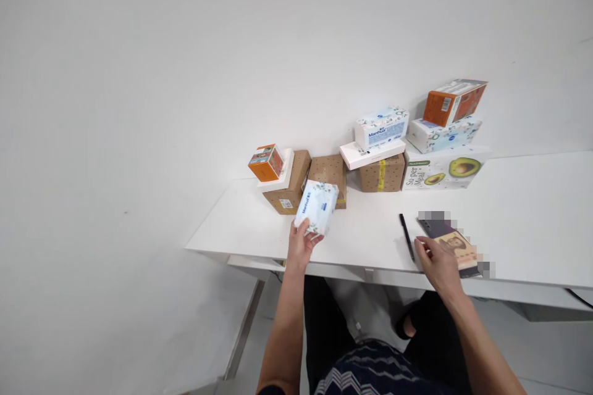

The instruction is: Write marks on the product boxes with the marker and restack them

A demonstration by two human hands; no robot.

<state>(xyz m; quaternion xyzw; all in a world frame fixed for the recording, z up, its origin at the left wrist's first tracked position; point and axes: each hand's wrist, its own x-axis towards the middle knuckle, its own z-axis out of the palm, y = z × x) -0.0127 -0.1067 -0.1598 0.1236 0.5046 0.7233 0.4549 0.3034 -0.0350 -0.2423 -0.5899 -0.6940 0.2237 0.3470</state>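
Head view. A soft tissue pack [317, 206] is held in the left hand [300, 245], the fingers closed around its lower end; it is lifted near the front left corner of the desk [532, 216], in front of two brown cartons [290, 188]. The right hand [438, 264] lies flat at the front edge of the desk, its fingers spread loosely and holding nothing, touching a partly blurred booklet [456, 247]. A black pen [407, 236] lies just to the left of that hand.

The step in hand is judged to be the handling of the tissue pack, which is lifted but not yet set down anywhere. A next move would call for a steady grip on the yielding wrapper and a flat landing surface, since the stacks along the back edge appear loosely balanced.

Along the back edge, from left to right, are seen: a small orange box [266, 163] on a white slab atop a carton; a speckled carton [330, 176]; a carton with yellow tape [382, 173] bearing a flat white box [372, 153] and a tissue box [382, 126] printed "ManHua"; and a white box [442, 171] with avocado pictures, reading "Super Meal", carrying another tissue pack [443, 134] and a tilted orange box [454, 102]. Blue print on the held pack cannot be read with certainty.
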